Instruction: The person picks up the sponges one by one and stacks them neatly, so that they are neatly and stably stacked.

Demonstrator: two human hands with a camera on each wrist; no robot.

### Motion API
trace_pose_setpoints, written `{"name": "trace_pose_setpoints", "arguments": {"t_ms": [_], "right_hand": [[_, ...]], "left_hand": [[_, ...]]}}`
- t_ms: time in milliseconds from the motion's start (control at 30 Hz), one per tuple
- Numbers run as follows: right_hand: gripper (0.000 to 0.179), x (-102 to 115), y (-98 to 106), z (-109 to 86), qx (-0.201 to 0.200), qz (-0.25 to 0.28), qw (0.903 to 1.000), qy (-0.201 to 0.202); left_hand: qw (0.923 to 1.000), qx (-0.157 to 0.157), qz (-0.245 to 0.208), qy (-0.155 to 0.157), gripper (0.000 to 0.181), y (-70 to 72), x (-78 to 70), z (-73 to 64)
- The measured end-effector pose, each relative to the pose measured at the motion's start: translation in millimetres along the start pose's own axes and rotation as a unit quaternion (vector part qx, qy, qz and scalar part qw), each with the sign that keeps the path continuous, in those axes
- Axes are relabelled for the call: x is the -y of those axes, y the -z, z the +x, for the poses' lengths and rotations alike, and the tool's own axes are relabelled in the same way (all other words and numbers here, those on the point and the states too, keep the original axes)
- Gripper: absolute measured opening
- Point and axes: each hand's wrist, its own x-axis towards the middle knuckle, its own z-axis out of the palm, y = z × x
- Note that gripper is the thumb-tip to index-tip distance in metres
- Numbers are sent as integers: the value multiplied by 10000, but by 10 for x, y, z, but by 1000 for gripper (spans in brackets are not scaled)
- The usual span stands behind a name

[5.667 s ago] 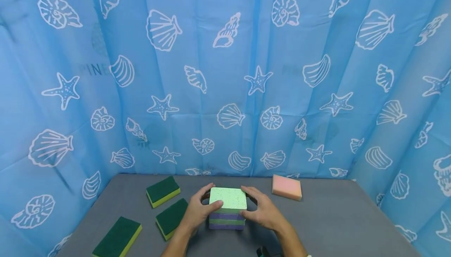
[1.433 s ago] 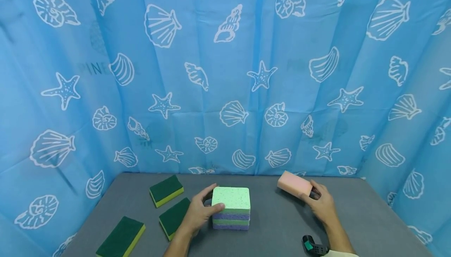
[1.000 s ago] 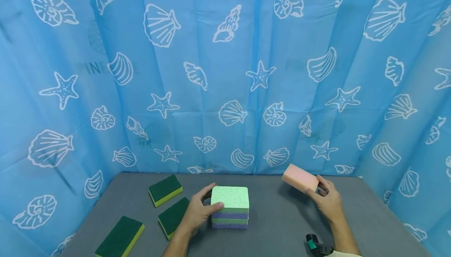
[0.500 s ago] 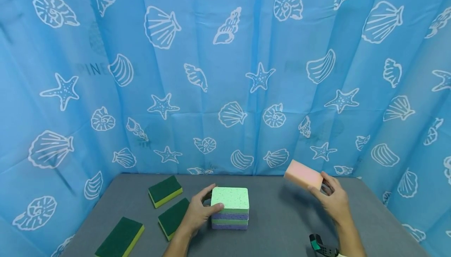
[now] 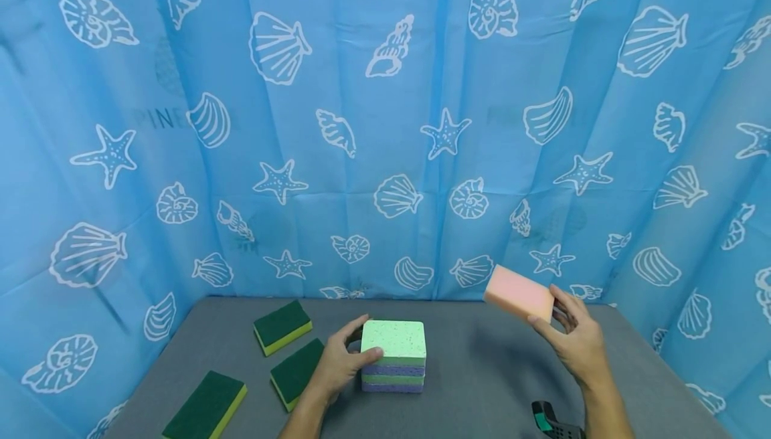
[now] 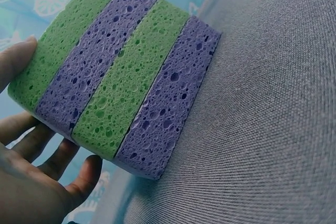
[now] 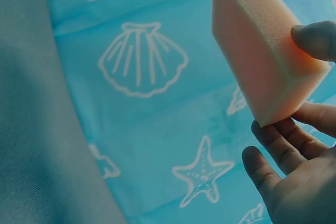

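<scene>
A neat stack of sponges [image 5: 393, 375], green and purple in turn with light green on top, stands mid-table. My left hand [image 5: 338, 363] holds the stack's left side, thumb at the front of the top sponge. In the left wrist view the bottom purple sponge [image 6: 170, 98] sits flat on the grey cloth, and the hand's lower fingers lie along the stack's side. To the right, my right hand [image 5: 579, 338] pinches one end of a pink sponge [image 5: 519, 292] between thumb and fingers. The pink sponge is tilted and raised above the table, its shadow below.
Green-and-yellow scouring sponges lie on the left: one at the back [image 5: 283, 326], one beside my left forearm [image 5: 296, 371], one nearer the front [image 5: 205, 404]. A blue shell-print curtain [image 5: 385, 144] rises behind the grey table [image 5: 464, 402]. A black strap device [image 5: 554, 422] is at my right wrist.
My right hand has let go of the stack, taken the pink sponge from the back right and lifted it up and slightly rightward. My left hand has stayed on the stack.
</scene>
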Motion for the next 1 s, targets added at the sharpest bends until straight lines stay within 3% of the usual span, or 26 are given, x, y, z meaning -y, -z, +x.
{"name": "trace_pose_setpoints", "arguments": {"t_ms": [433, 1000], "right_hand": [[71, 266, -54, -4, 106, 108, 9976, 672], [74, 493, -226, 15, 352, 617, 9911, 1124]], "left_hand": [[10000, 5, -41, 74, 73, 2, -9, 1], [10000, -13, -30, 77, 73, 5, -12, 1]]}}
